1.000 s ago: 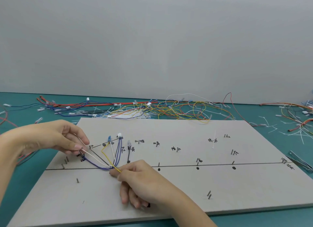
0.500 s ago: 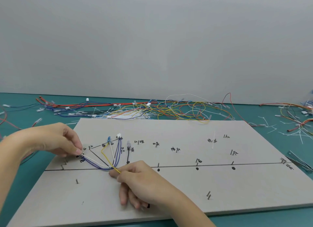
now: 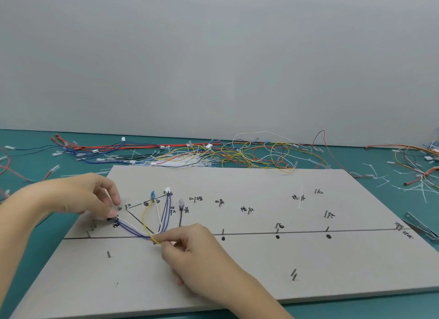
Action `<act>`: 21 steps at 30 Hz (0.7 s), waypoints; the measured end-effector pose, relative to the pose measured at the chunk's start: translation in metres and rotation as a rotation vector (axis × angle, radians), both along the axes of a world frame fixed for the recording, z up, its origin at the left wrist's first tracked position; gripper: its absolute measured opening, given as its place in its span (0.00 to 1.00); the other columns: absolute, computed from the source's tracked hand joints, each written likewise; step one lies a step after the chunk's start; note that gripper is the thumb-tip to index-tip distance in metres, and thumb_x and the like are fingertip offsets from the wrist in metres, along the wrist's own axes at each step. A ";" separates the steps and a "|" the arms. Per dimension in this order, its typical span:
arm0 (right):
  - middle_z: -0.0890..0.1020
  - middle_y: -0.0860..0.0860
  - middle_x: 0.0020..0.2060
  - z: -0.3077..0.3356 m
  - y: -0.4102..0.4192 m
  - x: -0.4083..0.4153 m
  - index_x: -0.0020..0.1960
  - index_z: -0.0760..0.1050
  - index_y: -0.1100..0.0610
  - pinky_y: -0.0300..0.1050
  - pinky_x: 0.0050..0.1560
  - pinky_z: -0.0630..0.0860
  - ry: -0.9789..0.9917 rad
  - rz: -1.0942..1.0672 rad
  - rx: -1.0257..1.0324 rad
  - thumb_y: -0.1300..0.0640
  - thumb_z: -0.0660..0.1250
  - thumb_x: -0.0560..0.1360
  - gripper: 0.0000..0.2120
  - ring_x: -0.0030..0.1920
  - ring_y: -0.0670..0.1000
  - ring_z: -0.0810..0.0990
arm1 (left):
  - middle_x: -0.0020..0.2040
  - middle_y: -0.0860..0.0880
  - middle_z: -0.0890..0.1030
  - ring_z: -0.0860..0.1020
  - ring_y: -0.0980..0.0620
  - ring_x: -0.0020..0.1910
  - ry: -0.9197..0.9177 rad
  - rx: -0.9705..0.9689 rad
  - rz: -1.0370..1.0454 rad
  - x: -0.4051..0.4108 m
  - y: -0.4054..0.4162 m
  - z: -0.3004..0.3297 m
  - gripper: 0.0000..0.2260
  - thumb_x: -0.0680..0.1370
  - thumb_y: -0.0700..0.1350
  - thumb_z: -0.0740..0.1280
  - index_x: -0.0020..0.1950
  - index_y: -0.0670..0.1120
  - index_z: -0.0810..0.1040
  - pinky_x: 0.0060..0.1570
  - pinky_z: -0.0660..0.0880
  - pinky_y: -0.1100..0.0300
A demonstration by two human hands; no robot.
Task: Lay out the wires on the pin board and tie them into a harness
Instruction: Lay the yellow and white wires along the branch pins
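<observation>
Pressing lower onto pin board (image 3: pixel 237 259) — left hand (image 3: pixel 78 197) grip pinches white wire (image 3: pixel 133 226); right hand (image 3: pixel 190 252) still pinches yellow wire (image 3: pixel 145 214).

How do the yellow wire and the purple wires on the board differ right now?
The yellow wire is a single strand bowing outward; the purple wires run as several near-straight strands together. Yellow starts at the blue connector, purple at the white connector. Both converge near the right hand, whose fingers pinch the yellow wire.
</observation>
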State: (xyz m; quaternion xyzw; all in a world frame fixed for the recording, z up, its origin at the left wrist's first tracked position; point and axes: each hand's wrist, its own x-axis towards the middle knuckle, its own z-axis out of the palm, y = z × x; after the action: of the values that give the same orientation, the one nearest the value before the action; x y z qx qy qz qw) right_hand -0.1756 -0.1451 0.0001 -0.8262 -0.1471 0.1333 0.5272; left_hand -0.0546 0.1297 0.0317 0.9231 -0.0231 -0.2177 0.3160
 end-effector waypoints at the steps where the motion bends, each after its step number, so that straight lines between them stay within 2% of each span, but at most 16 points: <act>1: 0.72 0.43 0.23 -0.001 0.000 -0.001 0.60 0.79 0.49 0.35 0.31 0.68 -0.042 -0.001 -0.037 0.52 0.58 0.75 0.17 0.24 0.41 0.71 | 0.39 0.52 0.83 0.75 0.58 0.28 -0.039 -0.015 -0.030 -0.001 -0.004 0.001 0.19 0.53 0.53 0.79 0.42 0.56 0.83 0.29 0.71 0.63; 5: 0.70 0.39 0.28 0.003 -0.002 -0.003 0.59 0.80 0.49 0.37 0.42 0.68 -0.238 0.011 -0.189 0.53 0.61 0.75 0.15 0.34 0.43 0.69 | 0.42 0.55 0.82 0.77 0.56 0.33 -0.215 -0.055 -0.110 -0.009 -0.031 0.004 0.18 0.56 0.42 0.72 0.43 0.58 0.83 0.36 0.77 0.59; 7: 0.69 0.38 0.29 0.006 -0.003 -0.003 0.57 0.81 0.50 0.39 0.44 0.69 -0.277 0.038 -0.249 0.54 0.61 0.75 0.14 0.37 0.43 0.69 | 0.43 0.54 0.83 0.78 0.54 0.36 -0.283 -0.102 -0.128 -0.012 -0.050 0.006 0.14 0.63 0.40 0.76 0.43 0.58 0.84 0.38 0.75 0.63; 9: 0.70 0.40 0.31 0.009 -0.004 -0.002 0.56 0.81 0.51 0.41 0.45 0.70 -0.285 0.053 -0.286 0.55 0.61 0.75 0.13 0.38 0.45 0.70 | 0.41 0.51 0.83 0.77 0.54 0.35 -0.312 -0.148 -0.175 -0.017 -0.068 0.005 0.10 0.68 0.41 0.78 0.42 0.56 0.85 0.36 0.73 0.66; 12: 0.72 0.43 0.35 0.012 -0.006 -0.001 0.54 0.81 0.50 0.41 0.44 0.69 -0.291 0.064 -0.318 0.55 0.61 0.75 0.12 0.39 0.46 0.71 | 0.36 0.46 0.84 0.77 0.56 0.32 -0.191 -0.192 -0.253 -0.026 -0.088 0.001 0.06 0.70 0.40 0.77 0.40 0.51 0.86 0.35 0.73 0.65; 14: 0.72 0.43 0.34 0.013 -0.010 0.000 0.52 0.80 0.49 0.41 0.42 0.70 -0.260 0.065 -0.325 0.54 0.61 0.75 0.11 0.37 0.46 0.71 | 0.35 0.44 0.84 0.78 0.55 0.32 -0.084 -0.219 -0.276 -0.029 -0.093 -0.003 0.04 0.71 0.39 0.76 0.40 0.47 0.87 0.34 0.74 0.65; 18: 0.73 0.43 0.31 0.016 -0.020 0.004 0.47 0.77 0.48 0.41 0.36 0.69 -0.176 0.066 -0.315 0.53 0.60 0.74 0.07 0.30 0.42 0.71 | 0.38 0.46 0.86 0.79 0.56 0.35 -0.055 -0.210 -0.312 -0.027 -0.089 -0.004 0.02 0.70 0.43 0.78 0.40 0.48 0.87 0.38 0.74 0.66; 21: 0.74 0.43 0.28 0.017 -0.028 0.009 0.46 0.77 0.48 0.42 0.36 0.69 -0.143 0.052 -0.331 0.53 0.60 0.74 0.07 0.29 0.41 0.71 | 0.37 0.48 0.85 0.78 0.58 0.33 -0.044 -0.221 -0.324 -0.027 -0.087 -0.003 0.04 0.68 0.45 0.79 0.40 0.49 0.87 0.36 0.72 0.68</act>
State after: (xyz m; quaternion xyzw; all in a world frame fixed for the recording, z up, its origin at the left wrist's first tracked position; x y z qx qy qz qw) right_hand -0.1668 -0.1728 0.0175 -0.9049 -0.1817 0.1104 0.3688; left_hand -0.0820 0.0429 0.0283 0.8715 -0.2022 -0.2416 0.3758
